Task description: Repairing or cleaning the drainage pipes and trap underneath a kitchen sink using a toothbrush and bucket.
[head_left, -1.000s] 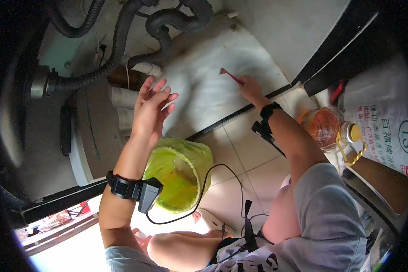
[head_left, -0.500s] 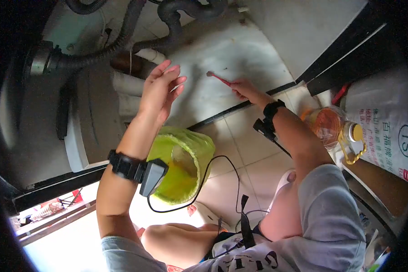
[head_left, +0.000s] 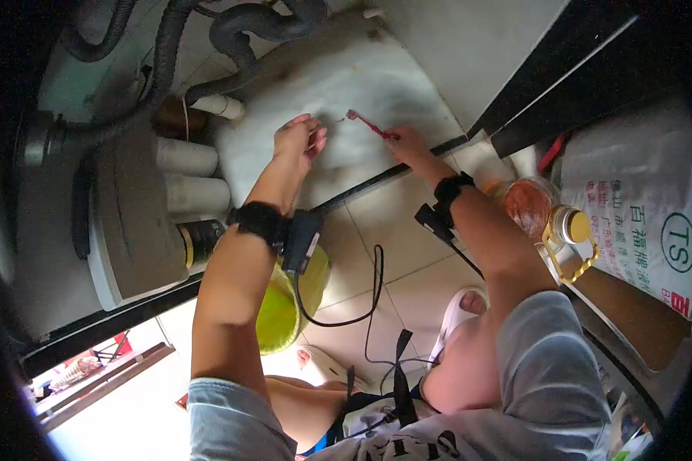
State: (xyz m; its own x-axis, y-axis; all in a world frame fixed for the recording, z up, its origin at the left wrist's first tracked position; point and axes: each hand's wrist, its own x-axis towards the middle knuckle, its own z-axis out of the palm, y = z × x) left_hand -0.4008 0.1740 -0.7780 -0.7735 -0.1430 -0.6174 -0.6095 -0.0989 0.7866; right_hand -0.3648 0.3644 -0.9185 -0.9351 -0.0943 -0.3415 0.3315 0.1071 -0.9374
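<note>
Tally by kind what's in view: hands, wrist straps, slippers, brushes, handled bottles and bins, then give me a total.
Hands: 2 (left hand, right hand)
Black wrist straps: 2
Slippers: 2
Red-handled brush: 1
Yellow-capped bottle: 1
Green-lined bin: 1
Total: 9

Beyond the grip (head_left: 407,146) and to its left, black ribbed hoses (head_left: 242,23) looped down near a short white pipe (head_left: 223,106). Well left of the grip, two pale cylinders (head_left: 196,194) lay side by side, with a dark can (head_left: 201,240) with a gold-coloured rim just nearer the wearer. A yellow-green bag-lined bin (head_left: 319,273), partly hidden, stood on beige floor tiles (head_left: 407,238), nearer the wearer and left of the grip. To the grip's right, also nearer the wearer, stood a clear bottle (head_left: 527,203) with a yellow cap and handle. Farther right lay a white sack (head_left: 627,180) printed in green and red.
</note>
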